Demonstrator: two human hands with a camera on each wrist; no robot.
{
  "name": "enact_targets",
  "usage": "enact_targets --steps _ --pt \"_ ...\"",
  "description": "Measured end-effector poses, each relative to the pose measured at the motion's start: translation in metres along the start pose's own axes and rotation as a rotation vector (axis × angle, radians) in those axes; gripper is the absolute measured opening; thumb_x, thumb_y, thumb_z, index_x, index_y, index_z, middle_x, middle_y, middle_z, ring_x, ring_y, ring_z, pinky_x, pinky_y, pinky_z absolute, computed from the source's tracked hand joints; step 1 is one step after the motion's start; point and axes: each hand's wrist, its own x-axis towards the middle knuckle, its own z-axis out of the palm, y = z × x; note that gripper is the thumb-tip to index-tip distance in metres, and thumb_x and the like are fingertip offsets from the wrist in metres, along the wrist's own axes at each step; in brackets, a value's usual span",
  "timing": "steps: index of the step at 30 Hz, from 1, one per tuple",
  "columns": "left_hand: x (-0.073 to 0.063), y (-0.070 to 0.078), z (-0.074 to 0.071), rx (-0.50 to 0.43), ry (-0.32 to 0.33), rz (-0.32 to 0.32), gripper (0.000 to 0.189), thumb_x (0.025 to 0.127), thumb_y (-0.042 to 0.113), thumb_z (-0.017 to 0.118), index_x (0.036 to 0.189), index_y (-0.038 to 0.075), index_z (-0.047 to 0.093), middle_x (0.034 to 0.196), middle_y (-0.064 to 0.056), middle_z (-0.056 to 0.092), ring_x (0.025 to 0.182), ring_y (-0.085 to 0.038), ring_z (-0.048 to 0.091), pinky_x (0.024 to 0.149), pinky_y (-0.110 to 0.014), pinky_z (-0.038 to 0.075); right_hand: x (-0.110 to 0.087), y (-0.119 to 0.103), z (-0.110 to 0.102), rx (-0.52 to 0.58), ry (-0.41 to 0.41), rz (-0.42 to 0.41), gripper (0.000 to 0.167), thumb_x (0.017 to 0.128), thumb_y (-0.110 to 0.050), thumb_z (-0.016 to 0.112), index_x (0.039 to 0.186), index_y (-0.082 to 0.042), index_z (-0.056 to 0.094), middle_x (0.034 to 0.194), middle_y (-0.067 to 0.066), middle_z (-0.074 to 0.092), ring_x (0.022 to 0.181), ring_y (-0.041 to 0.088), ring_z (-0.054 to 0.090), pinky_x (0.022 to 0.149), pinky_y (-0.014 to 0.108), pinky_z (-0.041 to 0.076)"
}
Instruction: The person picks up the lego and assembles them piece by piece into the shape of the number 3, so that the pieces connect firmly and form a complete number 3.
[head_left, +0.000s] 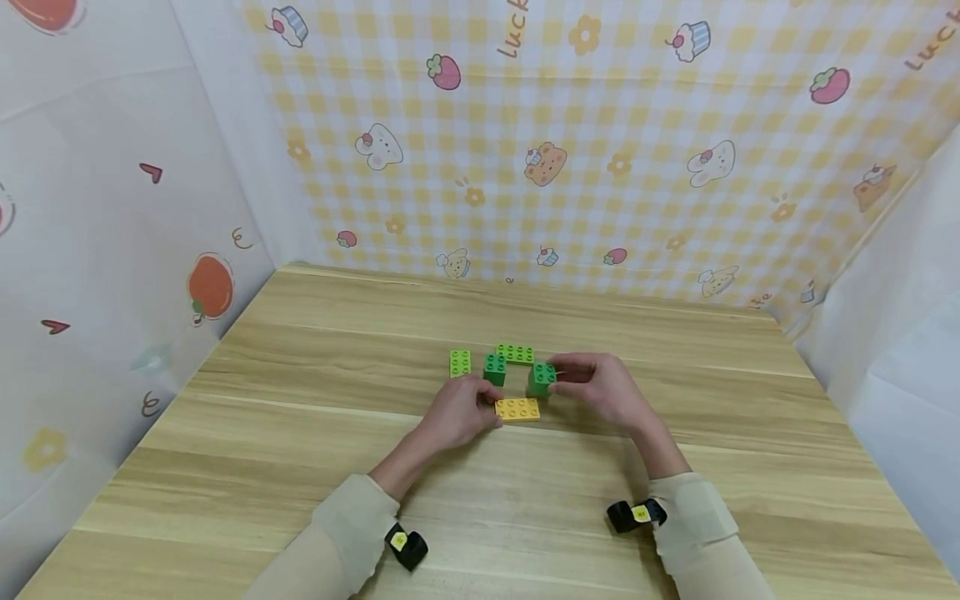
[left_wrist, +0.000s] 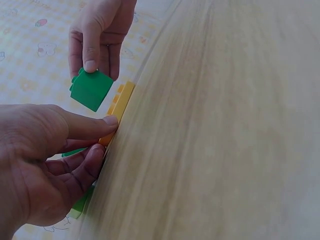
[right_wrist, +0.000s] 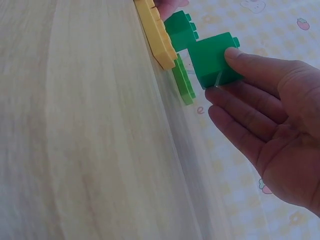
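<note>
My left hand (head_left: 456, 414) pinches the left end of a flat yellow toy brick (head_left: 517, 409) lying on the table, with the thumb on its near side in the left wrist view. A dark green block brick (head_left: 542, 380) is held between the thumb and fingers of my right hand (head_left: 606, 389). In the right wrist view this green brick (right_wrist: 212, 59) hangs tilted above the tabletop, apart from the yellow brick (right_wrist: 159, 40). A second dark green brick (head_left: 495, 369) stands behind the yellow one, just beyond my left fingers.
One flat light green brick (head_left: 515, 354) lies at the back of the group. Another light green brick (head_left: 460, 363) is at the left, its near end close to my left hand. The wooden table (head_left: 570, 517) meets a patterned cloth (head_left: 570, 208) behind and at the sides.
</note>
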Motion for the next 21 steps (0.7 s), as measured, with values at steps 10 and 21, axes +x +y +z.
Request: enact_targets --steps 10,21 --pt "0.0003 -0.0008 -0.0002 -0.004 0.003 0.006 0.03 0.083 0.005 0.087 0.112 0.002 0.079 0.108 -0.01 0.075 0.095 -0.019 0.066 0.083 -0.034 0.055 -0.0004 -0.0007 -0.0005 0.033 -0.067 -0.036 0.04 0.092 -0.011 0.082 0.13 -0.001 0.073 0.127 0.019 0.075 0.11 0.03 0.076 0.092 0.033 0.062" --pt "0.0006 -0.0011 0.0003 -0.008 0.008 -0.004 0.03 0.083 0.006 0.088 0.112 0.003 0.08 0.108 -0.009 0.075 0.095 -0.018 0.066 0.083 -0.033 0.055 -0.0007 -0.002 0.0003 0.042 -0.108 -0.039 0.038 0.092 -0.01 0.081 0.129 -0.004 0.074 0.127 0.016 0.075 0.11 0.027 0.076 0.091 0.032 0.062"
